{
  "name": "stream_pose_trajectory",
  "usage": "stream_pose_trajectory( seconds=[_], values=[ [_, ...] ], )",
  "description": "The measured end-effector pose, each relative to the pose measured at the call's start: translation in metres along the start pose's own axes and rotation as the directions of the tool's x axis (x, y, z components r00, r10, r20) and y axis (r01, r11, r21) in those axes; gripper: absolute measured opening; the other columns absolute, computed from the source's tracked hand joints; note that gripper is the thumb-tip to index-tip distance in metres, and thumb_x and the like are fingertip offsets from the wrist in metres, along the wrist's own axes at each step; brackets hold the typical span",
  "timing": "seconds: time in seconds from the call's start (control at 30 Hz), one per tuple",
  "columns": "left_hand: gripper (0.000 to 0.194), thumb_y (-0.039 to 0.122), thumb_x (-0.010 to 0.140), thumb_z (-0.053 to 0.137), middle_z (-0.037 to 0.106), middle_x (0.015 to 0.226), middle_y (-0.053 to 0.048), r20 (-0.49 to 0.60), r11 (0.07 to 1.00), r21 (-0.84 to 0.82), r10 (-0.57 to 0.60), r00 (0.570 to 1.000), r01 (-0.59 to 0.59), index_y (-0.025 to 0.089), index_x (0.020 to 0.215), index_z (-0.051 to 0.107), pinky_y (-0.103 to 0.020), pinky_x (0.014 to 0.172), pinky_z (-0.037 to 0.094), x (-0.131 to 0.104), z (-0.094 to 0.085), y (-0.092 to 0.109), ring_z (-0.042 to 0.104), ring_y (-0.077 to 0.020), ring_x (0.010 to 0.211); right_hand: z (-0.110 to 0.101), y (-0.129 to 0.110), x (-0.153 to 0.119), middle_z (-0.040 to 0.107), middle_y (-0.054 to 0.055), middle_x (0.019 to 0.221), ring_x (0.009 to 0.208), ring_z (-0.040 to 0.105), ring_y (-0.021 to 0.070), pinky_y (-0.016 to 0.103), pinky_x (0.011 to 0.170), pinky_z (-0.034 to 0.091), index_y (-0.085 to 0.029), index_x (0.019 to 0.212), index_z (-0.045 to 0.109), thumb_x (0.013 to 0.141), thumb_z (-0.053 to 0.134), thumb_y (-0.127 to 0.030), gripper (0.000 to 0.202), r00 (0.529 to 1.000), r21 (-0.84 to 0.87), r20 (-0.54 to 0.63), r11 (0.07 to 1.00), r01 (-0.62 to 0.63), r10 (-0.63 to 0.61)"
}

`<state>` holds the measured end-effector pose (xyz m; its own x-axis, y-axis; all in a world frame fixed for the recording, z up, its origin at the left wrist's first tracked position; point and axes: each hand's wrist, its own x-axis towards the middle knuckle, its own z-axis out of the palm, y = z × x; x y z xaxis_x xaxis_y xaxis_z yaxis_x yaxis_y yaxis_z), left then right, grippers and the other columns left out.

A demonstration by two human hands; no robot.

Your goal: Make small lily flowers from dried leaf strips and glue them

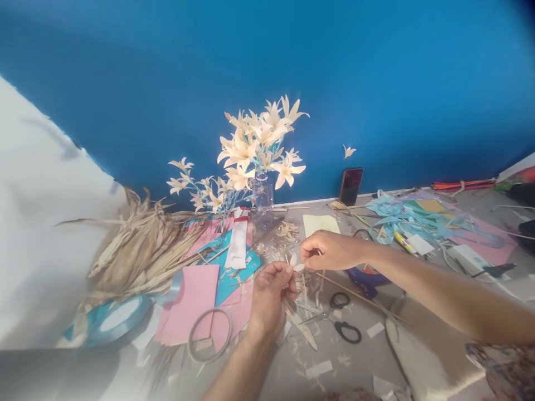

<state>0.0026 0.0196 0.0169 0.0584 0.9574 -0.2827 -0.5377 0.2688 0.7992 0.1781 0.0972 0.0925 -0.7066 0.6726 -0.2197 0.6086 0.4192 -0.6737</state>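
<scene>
My left hand [272,291] pinches a small cream flower [296,263] between thumb and fingertips, its pale petals pointing up and to the right. Just right of the petals, my right hand [328,250] is closed, thumb against curled fingers; whatever it may hold is hidden. Below the hands lie scissors [349,332] with black handles, blades toward the left. A blue glue gun [368,283] rests partly under my right forearm. Behind, a clear bottle [263,200] carries a bunch of finished cream flowers [259,136] on light-blue stems.
Dried husks [137,250] are heaped at left, beside pink paper [196,295] and a blue ribbon roll [121,320]. A grey ring [190,340] lies in front. A phone [351,186] leans on the blue wall. Light-blue strips [397,214] lie tangled at right. Scraps litter the table.
</scene>
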Motion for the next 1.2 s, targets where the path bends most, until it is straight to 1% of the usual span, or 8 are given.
stream_pose_trajectory(
  seconds=[0.27, 0.4, 0.5, 0.6, 0.73, 0.87, 1.03, 1.2],
  values=[
    [0.027, 0.035, 0.074, 0.076, 0.058, 0.06, 0.002, 0.07, 0.999, 0.035, -0.014, 0.997, 0.012, 0.015, 0.072, 0.058, -0.019, 0.046, 0.037, 0.001, 0.0, -0.004, 0.048, -0.0074, 0.05, -0.003, -0.002, 0.001, 0.056, -0.003, 0.059, 0.053, 0.044, 0.0094, 0.022, 0.05, 0.03, -0.016, 0.068, 0.062, 0.073, 0.055, -0.016, 0.009, 1.0, -0.007, -0.013, 1.0, -0.006, 0.006],
    [0.026, 0.034, 0.08, 0.072, 0.055, 0.059, 0.002, 0.159, 0.999, -0.019, -0.034, 0.987, 0.037, 0.015, 0.073, 0.056, -0.02, 0.05, 0.039, 0.0, -0.001, -0.007, 0.047, -0.0078, 0.051, 0.005, -0.002, -0.003, 0.061, -0.002, 0.065, 0.055, 0.047, 0.0098, 0.022, 0.051, 0.033, -0.016, 0.074, 0.064, 0.077, 0.056, -0.019, 0.009, 0.998, 0.227, -0.025, 0.972, -0.057, 0.065],
    [0.026, 0.034, 0.081, 0.072, 0.053, 0.06, 0.003, 0.165, 0.995, -0.094, -0.009, 0.986, 0.025, 0.016, 0.074, 0.055, -0.02, 0.052, 0.039, -0.002, 0.001, -0.006, 0.046, -0.0076, 0.052, 0.027, -0.001, -0.006, 0.066, 0.002, 0.074, 0.06, 0.052, 0.011, 0.022, 0.053, 0.037, -0.015, 0.084, 0.065, 0.076, 0.062, -0.024, 0.012, 0.987, 0.593, -0.082, 0.803, -0.063, 0.137],
    [0.026, 0.034, 0.08, 0.073, 0.054, 0.065, 0.003, 0.14, 0.993, -0.116, 0.025, 0.99, -0.009, 0.016, 0.074, 0.056, -0.021, 0.052, 0.04, -0.005, 0.005, -0.003, 0.047, -0.008, 0.055, 0.056, 0.001, -0.005, 0.065, 0.001, 0.072, 0.053, 0.045, 0.0084, 0.021, 0.049, 0.032, -0.015, 0.086, 0.064, 0.073, 0.071, -0.033, 0.023, 0.968, 0.802, -0.166, 0.597, 0.022, 0.188],
    [0.026, 0.035, 0.079, 0.074, 0.055, 0.059, 0.003, 0.099, 0.996, -0.079, 0.042, 0.994, -0.035, 0.016, 0.074, 0.056, -0.02, 0.054, 0.04, -0.006, 0.007, -0.004, 0.049, -0.0091, 0.055, 0.082, -0.001, -0.001, 0.059, -0.002, 0.057, 0.047, 0.039, 0.0077, 0.022, 0.047, 0.025, -0.017, 0.073, 0.058, 0.073, 0.074, -0.047, 0.034, 0.911, 0.837, -0.308, 0.532, 0.124, 0.273],
    [0.026, 0.035, 0.078, 0.076, 0.057, 0.06, 0.002, 0.086, 0.994, -0.107, 0.038, 0.996, -0.028, 0.016, 0.074, 0.057, -0.02, 0.055, 0.04, -0.002, 0.005, -0.01, 0.05, -0.0087, 0.054, 0.089, -0.002, 0.002, 0.058, -0.003, 0.056, 0.047, 0.037, 0.0074, 0.022, 0.047, 0.025, -0.017, 0.065, 0.057, 0.07, 0.078, -0.047, 0.036, 0.866, 0.857, -0.372, 0.481, 0.184, 0.333],
    [0.025, 0.032, 0.075, 0.078, 0.059, 0.065, 0.002, 0.035, 0.992, -0.126, 0.027, 0.999, -0.022, 0.016, 0.073, 0.058, -0.02, 0.055, 0.041, 0.001, 0.004, -0.014, 0.052, -0.0082, 0.056, 0.098, 0.005, 0.008, 0.057, -0.003, 0.057, 0.046, 0.037, 0.0065, 0.022, 0.046, 0.023, -0.017, 0.065, 0.058, 0.063, 0.084, -0.044, 0.037, 0.864, 0.933, -0.334, 0.261, 0.247, 0.377],
    [0.025, 0.033, 0.074, 0.078, 0.06, 0.063, 0.001, -0.009, 0.996, -0.084, 0.038, 0.999, -0.039, 0.016, 0.074, 0.06, -0.02, 0.056, 0.043, 0.002, 0.005, -0.015, 0.053, -0.0093, 0.056, 0.106, 0.013, 0.011, 0.053, -0.005, 0.052, 0.046, 0.037, 0.0068, 0.022, 0.047, 0.024, -0.017, 0.064, 0.057, 0.064, 0.085, -0.043, 0.038, 0.849, 0.935, -0.334, 0.26, 0.242, 0.41]
  ],
)
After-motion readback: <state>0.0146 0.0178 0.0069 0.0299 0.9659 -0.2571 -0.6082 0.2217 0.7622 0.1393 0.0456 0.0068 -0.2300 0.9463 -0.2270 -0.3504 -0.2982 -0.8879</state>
